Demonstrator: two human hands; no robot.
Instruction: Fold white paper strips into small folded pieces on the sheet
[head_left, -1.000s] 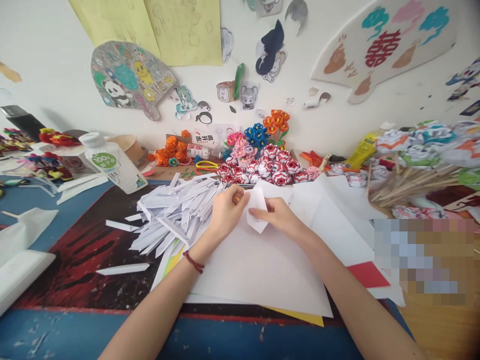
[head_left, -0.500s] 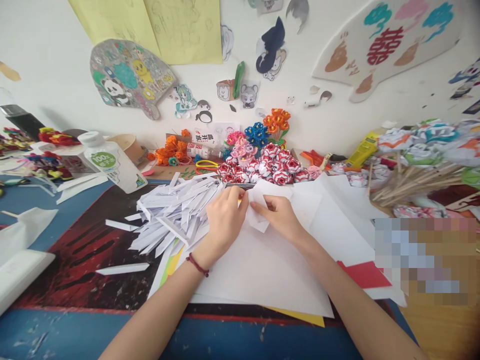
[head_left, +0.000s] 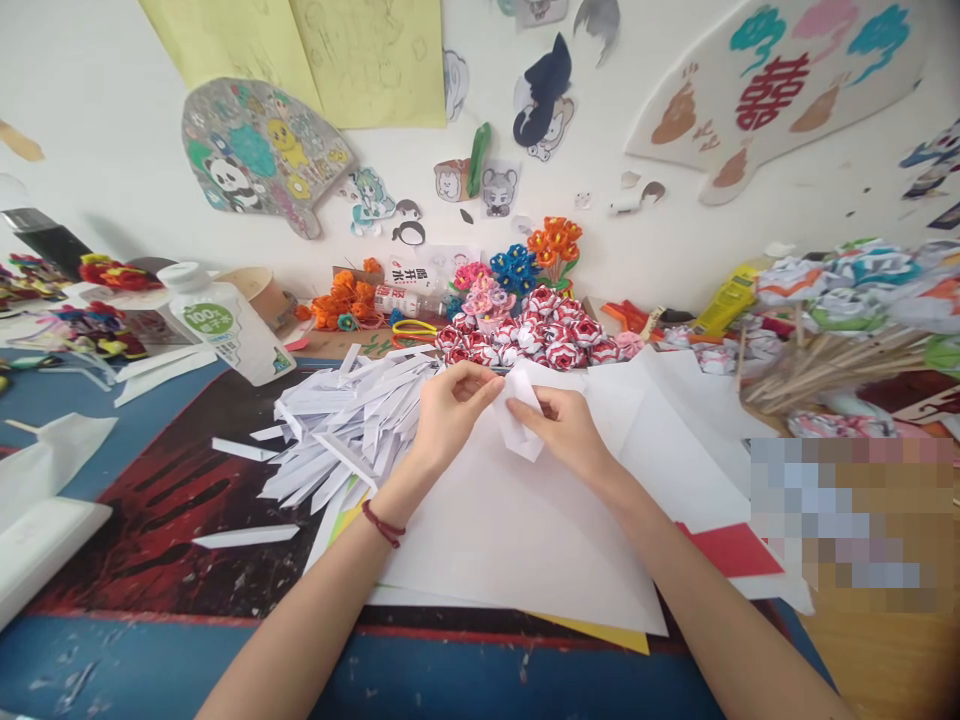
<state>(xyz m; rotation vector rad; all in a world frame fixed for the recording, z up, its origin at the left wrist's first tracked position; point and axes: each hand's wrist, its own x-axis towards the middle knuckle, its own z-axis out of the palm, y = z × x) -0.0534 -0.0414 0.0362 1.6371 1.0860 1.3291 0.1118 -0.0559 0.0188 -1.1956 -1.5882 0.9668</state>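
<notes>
Between my two hands is a small folded piece of white paper point(head_left: 523, 440), held above large white sheets point(head_left: 517, 540). My right hand point(head_left: 562, 420) pinches it from the right, thumb lying across its face. From the left, my left hand point(head_left: 456, 410) grips the paper's upper left edge between thumb and fingertips. A dark red cord bracelet point(head_left: 382, 524) circles the left wrist. Close beside that hand lies a heap of folded white paper strips point(head_left: 337, 425), with a few loose strips to its left.
Red-and-white paper roses point(head_left: 551, 335) and small orange and blue flowers stand along the wall. A white bottle point(head_left: 225, 325) leans at the left. Wooden sticks point(head_left: 832, 370) lie at the right. Red paper point(head_left: 731, 550) sticks out by my right forearm.
My left hand has turned so its thumb and fingers show more openly at the paper's edge. The folded paper has tilted slightly and shows more of its face.
</notes>
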